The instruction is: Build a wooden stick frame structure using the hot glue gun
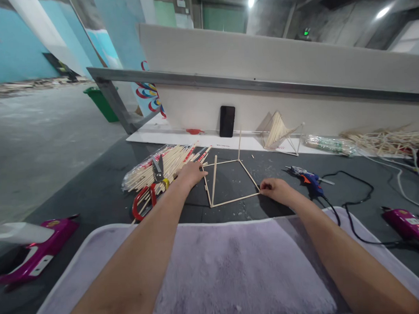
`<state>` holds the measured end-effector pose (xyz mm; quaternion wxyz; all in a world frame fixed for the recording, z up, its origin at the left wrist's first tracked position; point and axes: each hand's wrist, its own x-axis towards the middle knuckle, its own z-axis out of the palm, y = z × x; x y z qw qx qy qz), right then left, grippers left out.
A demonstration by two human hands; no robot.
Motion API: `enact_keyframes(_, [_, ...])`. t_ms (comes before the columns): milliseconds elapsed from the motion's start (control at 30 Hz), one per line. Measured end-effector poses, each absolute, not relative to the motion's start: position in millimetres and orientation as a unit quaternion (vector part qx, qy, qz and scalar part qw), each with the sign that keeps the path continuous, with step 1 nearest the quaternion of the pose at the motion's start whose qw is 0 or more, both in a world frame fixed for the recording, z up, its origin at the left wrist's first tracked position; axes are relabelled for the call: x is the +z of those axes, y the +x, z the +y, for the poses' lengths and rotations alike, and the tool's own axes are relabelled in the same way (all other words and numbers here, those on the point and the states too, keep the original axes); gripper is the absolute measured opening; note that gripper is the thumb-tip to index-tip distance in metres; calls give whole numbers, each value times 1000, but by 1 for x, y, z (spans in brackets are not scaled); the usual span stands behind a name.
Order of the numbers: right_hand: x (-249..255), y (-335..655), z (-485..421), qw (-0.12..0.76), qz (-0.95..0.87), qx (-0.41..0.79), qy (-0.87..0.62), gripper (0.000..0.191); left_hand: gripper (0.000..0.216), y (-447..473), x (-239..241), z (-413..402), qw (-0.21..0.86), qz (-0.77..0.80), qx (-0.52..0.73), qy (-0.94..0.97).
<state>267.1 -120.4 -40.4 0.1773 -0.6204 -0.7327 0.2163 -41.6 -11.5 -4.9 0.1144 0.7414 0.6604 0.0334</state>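
Note:
A four-sided frame of thin wooden sticks [235, 199] lies on the dark table. One stick [214, 180] rises from its near left corner, and another stick [239, 144] stands at the far right corner. My left hand [192, 175] has thumb and fingers closed at the far left corner of the frame. At the near right corner, my right hand [275, 190] pinches the stick ends. Beside my left hand lie a bundle of loose sticks [175, 162], partly in plastic wrap, and red-handled scissors [144, 203]. To the right of my right hand rests a blue glue gun [310, 182].
A black phone [227, 121] leans on the white back panel. Near it stands a finished-looking stick model [279, 134]. More sticks [387, 141] pile up at right. Magenta tools lie at the left [44, 247] and right [409, 228]. A lilac mat [241, 270] covers the front edge; a black cord [352, 216] curls at right.

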Motion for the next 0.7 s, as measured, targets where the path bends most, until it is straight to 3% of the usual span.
enact_keyframes(400, [-39,268,-120,172,-735,223,-617,12,19,-46,21,-19,103,664,65,738])
enact_keyframes(700, [-41,268,-118,173,-736,224,-615,11,18,-56,6,-33,223,534,-4,815])
